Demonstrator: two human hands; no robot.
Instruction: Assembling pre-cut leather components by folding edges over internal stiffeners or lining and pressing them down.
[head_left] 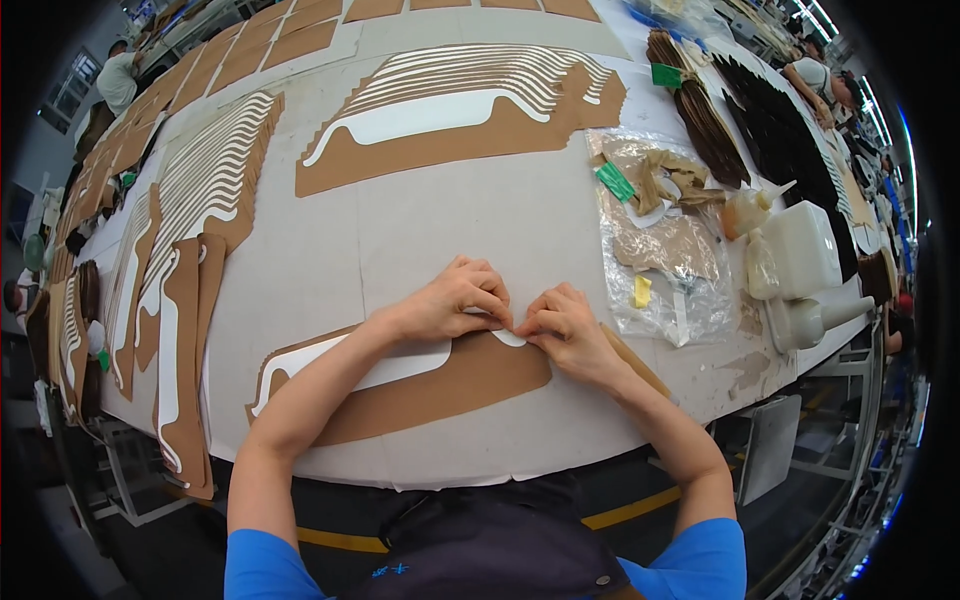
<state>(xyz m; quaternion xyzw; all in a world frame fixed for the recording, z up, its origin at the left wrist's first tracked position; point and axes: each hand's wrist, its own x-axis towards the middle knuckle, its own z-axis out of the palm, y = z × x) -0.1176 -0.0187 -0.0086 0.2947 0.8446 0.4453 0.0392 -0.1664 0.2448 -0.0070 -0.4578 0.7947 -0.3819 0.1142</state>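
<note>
Head view: two hands at a brown panel (460,388)

The panel lies flat on a pale table (510,220), under the fingers and nearside of them, a white layer (400,364) showing to their left. The left hand (455,300) and right hand (566,330) nearly meet, each with thumb and forefinger pressed together; what they pinch cannot be told. Right of the fingers: a clear plastic bag (630,305). Well beyond: fanned brown panels (430,150).

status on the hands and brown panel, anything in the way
Left hand and right hand close together at upper edge of brown panel; exact grip unclear. Panel flat on table. Left forearm crosses over it.
</note>
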